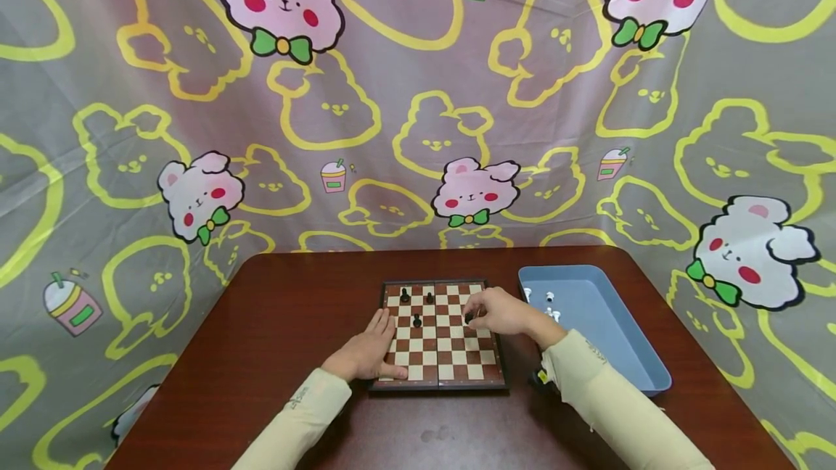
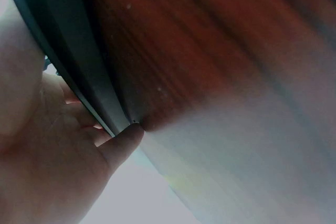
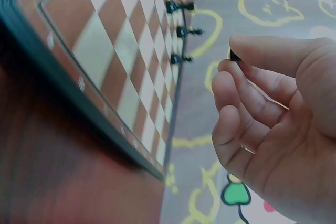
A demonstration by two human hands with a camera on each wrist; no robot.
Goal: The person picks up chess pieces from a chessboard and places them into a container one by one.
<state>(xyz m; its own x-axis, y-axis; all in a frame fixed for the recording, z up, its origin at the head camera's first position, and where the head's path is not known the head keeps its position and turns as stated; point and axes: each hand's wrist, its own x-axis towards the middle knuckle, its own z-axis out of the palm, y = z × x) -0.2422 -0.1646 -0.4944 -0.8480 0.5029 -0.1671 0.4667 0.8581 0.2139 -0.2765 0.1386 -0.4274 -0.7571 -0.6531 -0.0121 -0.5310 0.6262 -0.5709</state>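
A chessboard with brown and cream squares and a dark rim lies on the table. My left hand rests along its left edge, fingers extended; the left wrist view has the thumb against the dark rim. Over the right half of the board, my right hand pinches a small black chess piece between thumb and fingertips. Mostly covered by the fingers, that piece shows only a dark bit in the right wrist view. Three black chess pieces stand on the board's left half.
To the right of the board is a blue tray with several white chess pieces near its left side. A dark object with a yellow patch sits beside the right sleeve. Patterned cloth hangs behind the table.
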